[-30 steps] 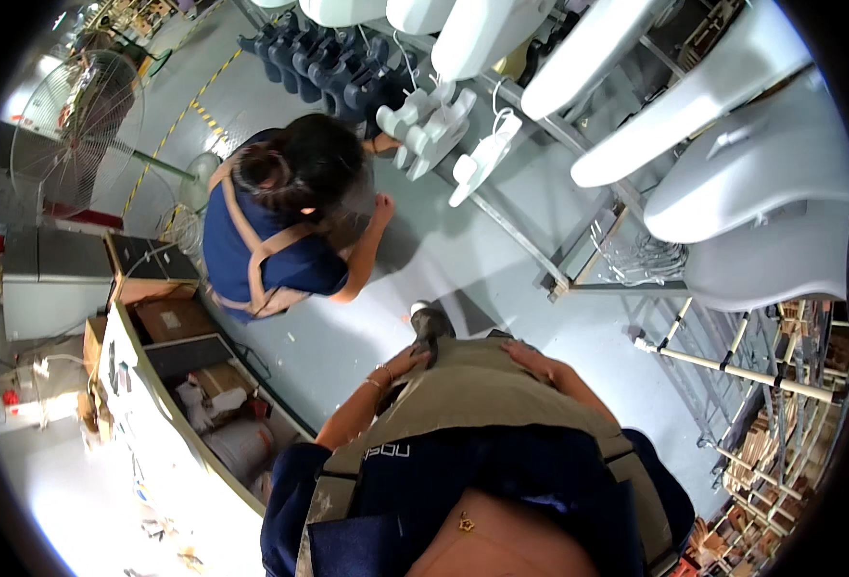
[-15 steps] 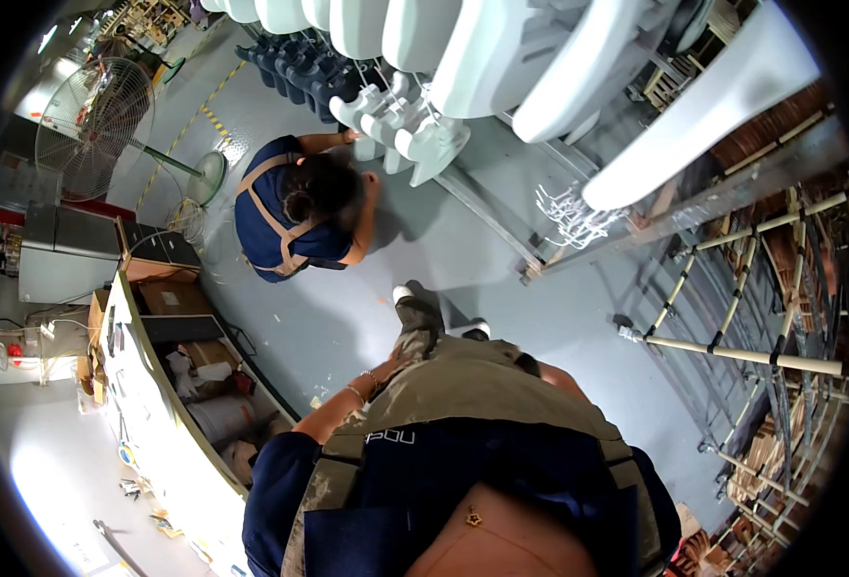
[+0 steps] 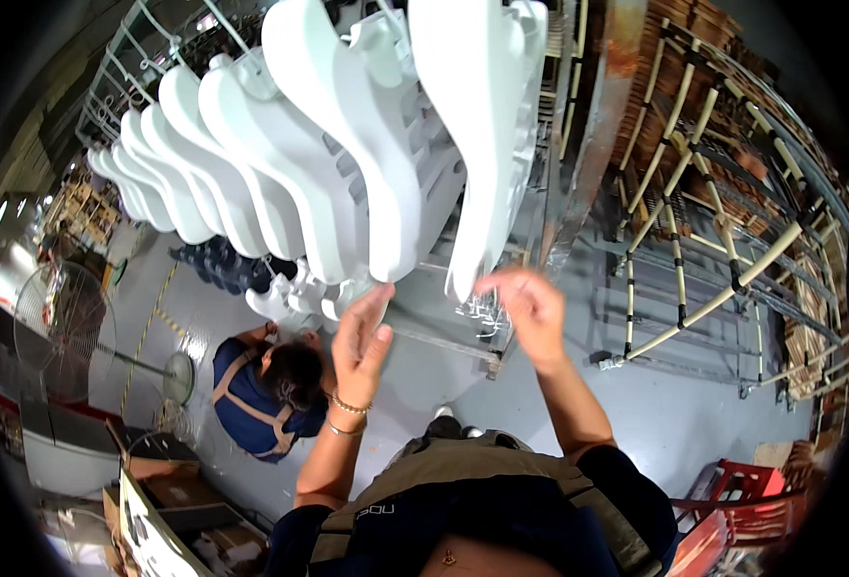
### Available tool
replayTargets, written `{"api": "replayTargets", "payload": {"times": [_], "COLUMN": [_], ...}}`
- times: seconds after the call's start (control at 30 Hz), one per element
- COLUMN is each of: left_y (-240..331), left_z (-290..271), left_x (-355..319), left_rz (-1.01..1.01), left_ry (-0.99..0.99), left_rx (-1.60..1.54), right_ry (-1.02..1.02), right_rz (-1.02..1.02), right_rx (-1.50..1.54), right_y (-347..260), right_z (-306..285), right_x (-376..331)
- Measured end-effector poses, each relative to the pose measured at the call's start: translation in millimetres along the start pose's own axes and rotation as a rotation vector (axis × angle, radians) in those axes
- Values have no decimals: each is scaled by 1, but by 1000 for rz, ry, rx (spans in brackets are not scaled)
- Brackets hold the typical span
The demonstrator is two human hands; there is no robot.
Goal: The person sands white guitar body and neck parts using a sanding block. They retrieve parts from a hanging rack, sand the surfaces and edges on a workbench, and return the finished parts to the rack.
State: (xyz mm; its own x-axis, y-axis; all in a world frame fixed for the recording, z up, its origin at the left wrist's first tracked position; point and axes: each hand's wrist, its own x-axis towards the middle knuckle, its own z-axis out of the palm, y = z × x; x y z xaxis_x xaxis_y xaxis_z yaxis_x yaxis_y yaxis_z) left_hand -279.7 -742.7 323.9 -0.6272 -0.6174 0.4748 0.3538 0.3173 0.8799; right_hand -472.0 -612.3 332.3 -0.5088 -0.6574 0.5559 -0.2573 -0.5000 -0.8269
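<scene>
Large white, smoothly curved pieces with cut-outs point(image 3: 342, 144) hang in a row from a rack above and ahead of me. My left hand point(image 3: 359, 346) is raised, thumb apart from the fingers, its fingertips just at the lower end of one white piece; whether they touch it I cannot tell. My right hand point(image 3: 532, 313) has its fingers bent and spread toward the lower tip of the nearest white piece point(image 3: 468, 173), close to it or touching. Neither hand visibly holds anything.
A co-worker point(image 3: 275, 394) crouches at the left, by smaller white pieces point(image 3: 299, 293) and dark ones point(image 3: 222, 269). Shelving of pale tubes point(image 3: 713, 313) with stacked wood stands at the right. White wire hooks point(image 3: 485, 313) hang beneath. A floor fan point(image 3: 63, 327) and red chair point(image 3: 742, 495) flank me.
Both hands have come up and forward to the white pieces; the left was down by my apron, the right hidden. My view has turned, bringing the hanging row closer to the middle.
</scene>
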Motion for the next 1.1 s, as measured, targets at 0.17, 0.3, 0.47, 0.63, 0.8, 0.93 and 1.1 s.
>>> {"api": "replayTargets", "payload": {"times": [0.17,0.3,0.47,0.63,0.8,0.93,1.1], "left_y": [69,84,86,82,108,125,132], "left_z": [36,64,95,104,98,87,80], "left_x": [107,179,214,214,208,185,122], "left_rz": [425,552,490,711,552,467,468], "left_ry": [-26,-79,-208,-64,-29,13,153], "left_rx": [108,220,21,-19,203,203,71], "right_ry": [456,542,681,650,362,252,252], "right_rz": [-365,-412,-295,-323,-247,-412,-454], "right_rx": [-33,-109,-297,-842,20,215,307], "right_y": [-37,-50,-44,-66,-83,-97,-95], "right_z": [-2,0,-17,-9,-19,-25,-38], "right_x": [117,195,227,214,201,182,182]}}
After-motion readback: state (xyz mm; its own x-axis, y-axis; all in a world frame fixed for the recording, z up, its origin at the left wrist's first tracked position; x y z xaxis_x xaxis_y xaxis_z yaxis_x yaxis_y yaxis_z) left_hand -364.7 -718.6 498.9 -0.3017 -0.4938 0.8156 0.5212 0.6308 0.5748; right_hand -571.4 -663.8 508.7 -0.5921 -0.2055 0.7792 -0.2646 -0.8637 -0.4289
